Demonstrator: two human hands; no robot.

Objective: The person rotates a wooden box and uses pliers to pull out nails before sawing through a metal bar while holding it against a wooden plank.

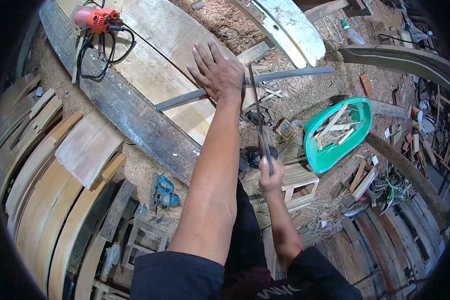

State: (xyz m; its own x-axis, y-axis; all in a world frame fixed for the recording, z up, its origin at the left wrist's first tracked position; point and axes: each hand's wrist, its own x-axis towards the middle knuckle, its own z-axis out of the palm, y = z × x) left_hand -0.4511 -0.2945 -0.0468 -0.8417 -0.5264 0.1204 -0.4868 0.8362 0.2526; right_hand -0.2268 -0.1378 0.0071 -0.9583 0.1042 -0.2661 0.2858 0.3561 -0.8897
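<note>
My left hand (218, 74) lies flat with its fingers spread, pressing a long dark wood strip (182, 99) against the pale boards. Beyond that hand the strip (305, 73) sticks out past the boards' edge. My right hand (271, 175) is closed around the handle of what looks like a handsaw (259, 112), seen nearly edge-on. Its long narrow blade points away from me and crosses the strip just right of my left hand. The teeth cannot be made out. Under the strip, the wide pale boards (150, 70) rest beside a dark, worn plank (130, 117).
A red power tool (102, 20) with a black cord sits on the boards. A blue power tool (166, 192) lies on the sawdust floor. The green tub (312, 155) at right holds wood scraps. Stacked planks (60, 210) stand at left, and more wood (375, 240) lies at right.
</note>
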